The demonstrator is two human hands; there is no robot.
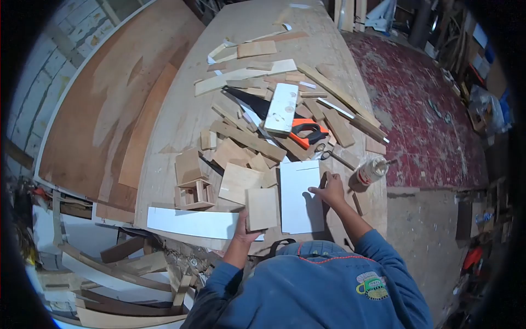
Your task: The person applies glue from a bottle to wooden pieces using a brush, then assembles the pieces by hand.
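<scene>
My left hand (241,229) is closed on the left edge of a small pale wooden panel (262,209), held up near the front edge of the table. To the right lies a white rectangular board (299,200) with a thin line or slit near its top. Over that board's right edge is my right hand (332,189), its thumb stretched left and apart from the fingers; I see nothing in it. Some of its fingertips are hard to make out. Beyond the panel, a square wooden piece (240,182) lies among offcuts.
A glue jar with a brush (371,171) stands at the right. Scissors (323,152), an orange-handled saw (308,133) and a white-topped block (282,109) lie among scraps. A small wooden box frame (194,194) and a long white strip (192,221) are at the left.
</scene>
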